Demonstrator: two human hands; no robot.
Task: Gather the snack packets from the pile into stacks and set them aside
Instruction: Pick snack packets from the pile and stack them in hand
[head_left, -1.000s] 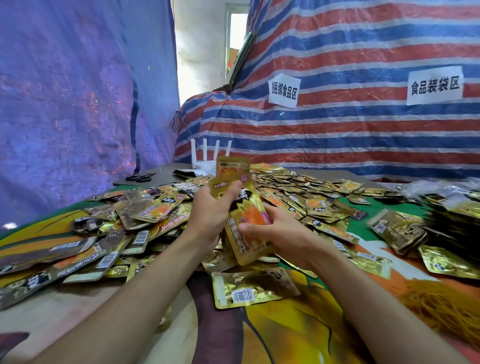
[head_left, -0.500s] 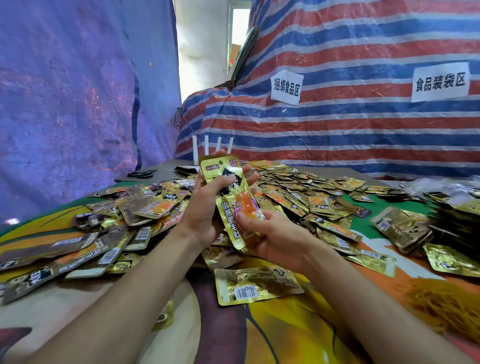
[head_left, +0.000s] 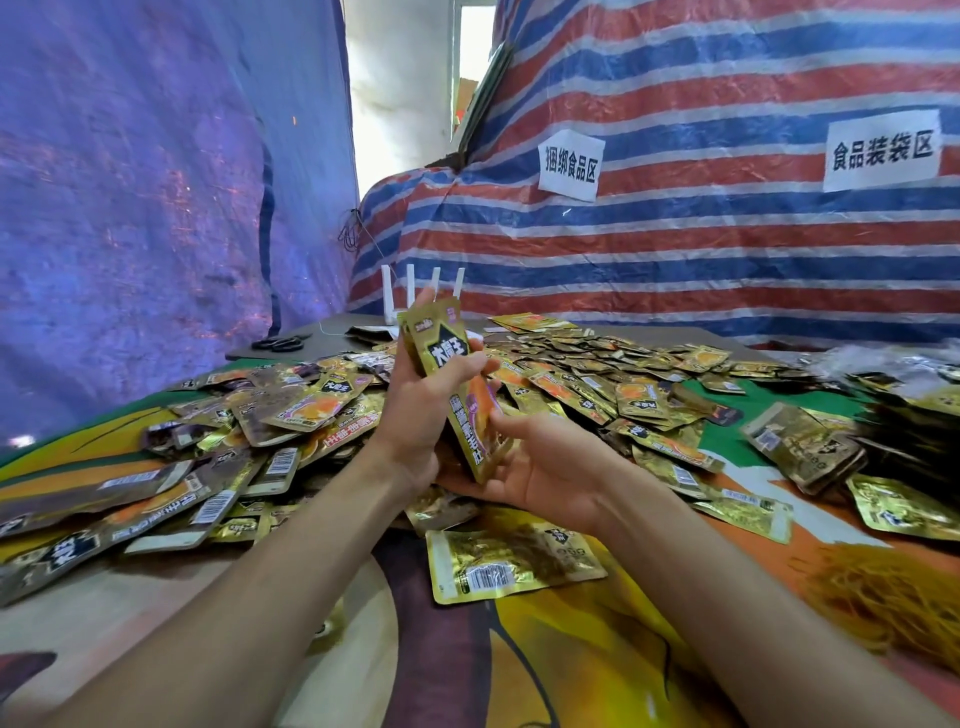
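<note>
Left hand (head_left: 418, 421) is wrapping the held stack (head_left: 445, 353) around its upper half, thumb across the front and fingers behind. Right hand (head_left: 543, 470) is cupping palm-up under the bottom edge, with its thumb pinching the lower face. Both are gripping the stack, and it's sitting clear above the cloth (head_left: 571, 654).

Stack's long axis is running near upright, with the top leaning away and left and the bottom coming toward the right palm. The printed front is facing the camera. I can't count the packets in it.

Risks, as I'm judging them:
- Foil looks slick, so the packets may fan out or one may slide free if the left grip relaxes while the edges are being squared.
- Anything dropped is going straight back into the clutter.
- Forearms are passing low, so they may drag the loose packet (head_left: 514, 564) lying just below the stack.

The pile (head_left: 291, 415) is spreading left of and behind the stack. Finished stacks (head_left: 802, 449) are lying well right of it. Scissors (head_left: 280, 343) are sitting far left behind it.
</note>
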